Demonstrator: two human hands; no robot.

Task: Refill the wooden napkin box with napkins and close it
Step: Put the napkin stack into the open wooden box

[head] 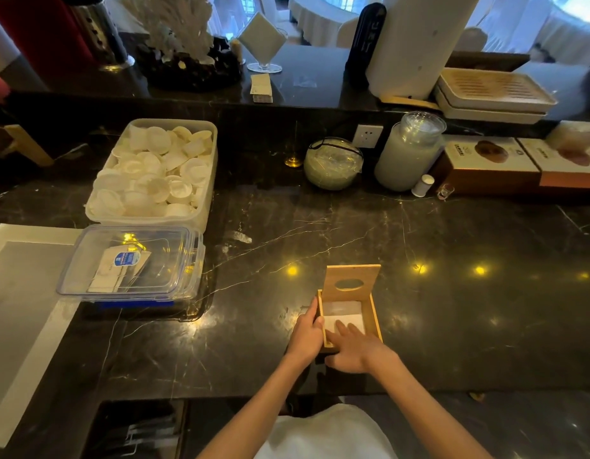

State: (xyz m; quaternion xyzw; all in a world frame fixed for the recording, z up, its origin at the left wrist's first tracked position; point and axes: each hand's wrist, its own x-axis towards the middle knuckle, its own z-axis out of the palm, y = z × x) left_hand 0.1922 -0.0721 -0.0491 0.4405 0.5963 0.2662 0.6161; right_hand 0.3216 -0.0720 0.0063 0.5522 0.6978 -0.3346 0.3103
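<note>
No writing near us reads clearly; the blue label inside the clear tub (131,260) is too small to make out. Our left hand (305,332) makes a narrow grip on the left wall of the wooden box (374,321), lid (351,281) standing upright beyond it. Our right hand (351,351) lies flat, fingers spread, on the napkins (345,314) inside. Right of the grip, the dark desk (469,309) lies bare; the tub sits well left.
</note>
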